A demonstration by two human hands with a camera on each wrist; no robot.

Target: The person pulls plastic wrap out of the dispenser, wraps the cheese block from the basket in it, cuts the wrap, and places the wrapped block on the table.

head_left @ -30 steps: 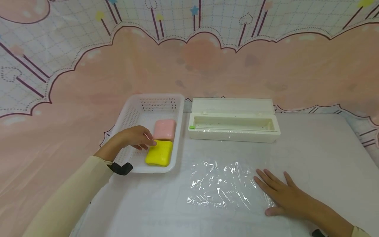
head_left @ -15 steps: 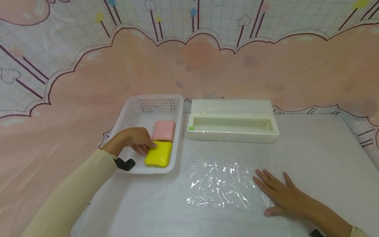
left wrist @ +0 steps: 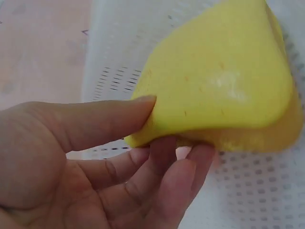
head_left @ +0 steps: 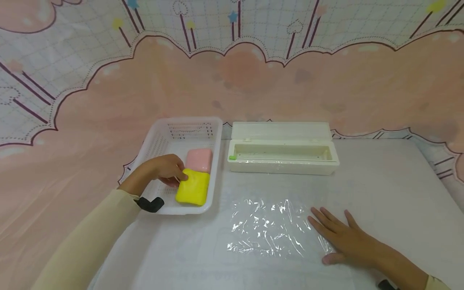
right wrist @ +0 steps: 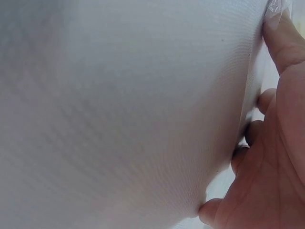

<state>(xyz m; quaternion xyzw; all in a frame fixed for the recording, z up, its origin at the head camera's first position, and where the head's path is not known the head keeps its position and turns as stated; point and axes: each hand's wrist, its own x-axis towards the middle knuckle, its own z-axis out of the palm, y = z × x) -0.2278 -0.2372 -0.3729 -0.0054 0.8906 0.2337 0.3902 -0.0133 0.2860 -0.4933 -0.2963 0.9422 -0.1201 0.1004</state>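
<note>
Head view softly, evenly lit; white glints on clear film [head_left: 266, 227]; right wrist view blurry

I've got bright yellow on this soap-like bar [head_left: 193, 191], flecked with tiny reddish marks! Soft pink on the other bar [head_left: 199, 160]. White basket [head_left: 216, 169], white table cover [head_left: 380, 177], creamy white on the lidded box [head_left: 282, 166], and its tab [head_left: 233, 158] is bright green. Silvery glints streak the clear film [head_left: 268, 227]. My sleeve's [head_left: 87, 237] pale cream, my wrist piece [head_left: 150, 204] black, and the backdrop [head_left: 181, 88] runs peach, edged maroon, then white with blue grid lines!
</note>
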